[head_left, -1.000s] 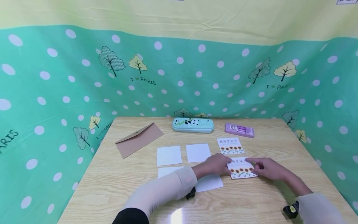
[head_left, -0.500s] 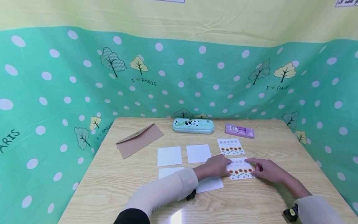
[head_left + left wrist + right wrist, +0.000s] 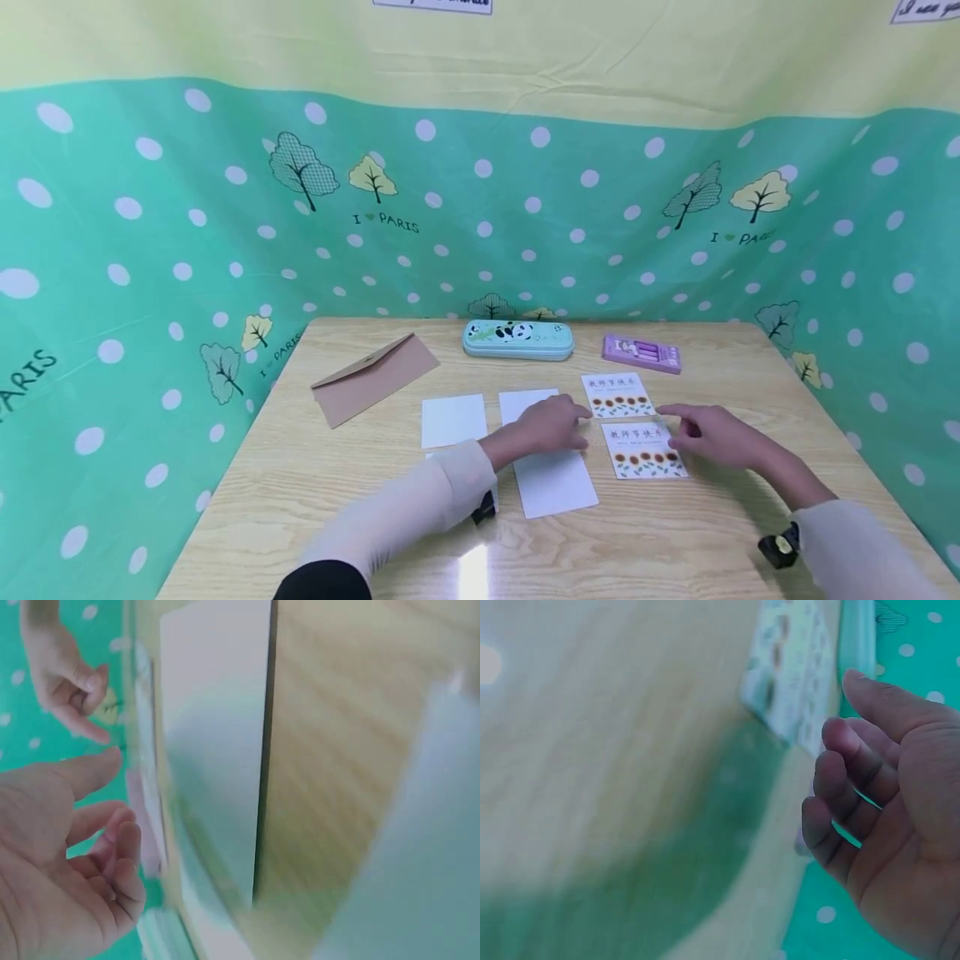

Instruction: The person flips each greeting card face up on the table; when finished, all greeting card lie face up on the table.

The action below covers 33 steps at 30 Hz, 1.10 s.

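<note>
Two white greeting cards printed with sunflowers and Chinese writing lie one before the other on the right half of the table: the far card and the near card. My left hand is over the blank white cards, left of the printed pair, its fingers loosely bent and holding nothing. At the right edge of the near card hovers my right hand, index finger extended, with nothing in its grasp. In the right wrist view its fingers are loosely curved. A blank card lies below the left hand.
Another blank card lies further left, and one more is partly hidden under the left sleeve. A brown envelope rests at the back left. A blue panda pencil case and a purple box stand along the table's back.
My left hand has let go of the near printed card and moved left, over the blank cards. My right hand has lifted slightly off that card, which now lies flat below the far one.
</note>
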Tool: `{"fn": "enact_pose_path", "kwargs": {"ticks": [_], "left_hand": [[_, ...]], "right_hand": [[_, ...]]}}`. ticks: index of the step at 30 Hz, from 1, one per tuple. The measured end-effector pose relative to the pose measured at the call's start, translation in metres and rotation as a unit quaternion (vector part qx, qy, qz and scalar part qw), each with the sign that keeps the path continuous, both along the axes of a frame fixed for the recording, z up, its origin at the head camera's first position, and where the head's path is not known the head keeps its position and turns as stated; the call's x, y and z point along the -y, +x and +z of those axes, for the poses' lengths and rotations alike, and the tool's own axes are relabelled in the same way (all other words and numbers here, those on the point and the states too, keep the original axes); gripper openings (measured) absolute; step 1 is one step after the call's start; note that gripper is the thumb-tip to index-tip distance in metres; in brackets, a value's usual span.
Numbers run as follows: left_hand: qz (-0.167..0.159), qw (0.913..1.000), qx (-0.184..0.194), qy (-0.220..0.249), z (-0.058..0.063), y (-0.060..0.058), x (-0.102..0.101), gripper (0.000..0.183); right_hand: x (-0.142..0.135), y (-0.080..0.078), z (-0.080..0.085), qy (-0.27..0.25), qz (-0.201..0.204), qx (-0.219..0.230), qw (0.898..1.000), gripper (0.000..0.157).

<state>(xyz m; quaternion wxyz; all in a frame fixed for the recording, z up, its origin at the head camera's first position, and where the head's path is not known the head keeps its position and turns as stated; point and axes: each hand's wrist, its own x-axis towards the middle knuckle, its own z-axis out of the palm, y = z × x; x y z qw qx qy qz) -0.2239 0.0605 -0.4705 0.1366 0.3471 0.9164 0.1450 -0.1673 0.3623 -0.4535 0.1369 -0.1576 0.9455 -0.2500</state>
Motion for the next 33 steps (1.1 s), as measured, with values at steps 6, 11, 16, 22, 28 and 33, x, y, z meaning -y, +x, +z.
{"fn": "enact_pose_path", "kwargs": {"ticks": [6,11,16,22,28,33], "left_hand": [[0.043,0.9982,0.035,0.024,0.011,-0.012,0.044,0.055],[0.08,0.995,0.051,0.028,0.012,-0.024,0.081,0.057],[0.103,0.9939,0.038,0.012,0.007,-0.03,0.105,0.058],[0.111,0.9932,0.034,0.007,-0.005,-0.03,0.115,0.064],[0.111,0.9932,0.034,-0.002,-0.011,-0.029,0.116,0.069],[0.103,0.994,0.033,-0.021,-0.014,-0.029,0.114,0.073]], "right_hand": [[0.024,-0.02,0.011,0.006,0.017,-0.027,0.999,0.051],[0.051,-0.036,0.009,0.019,0.035,-0.032,0.999,0.049],[0.077,-0.054,0.003,0.019,0.055,-0.027,0.998,0.052],[0.103,-0.079,-0.002,0.015,0.061,-0.006,0.998,0.057],[0.121,-0.096,-0.007,0.011,0.062,0.023,0.998,0.062],[0.132,-0.104,-0.011,0.02,0.069,0.042,0.996,0.064]]}}
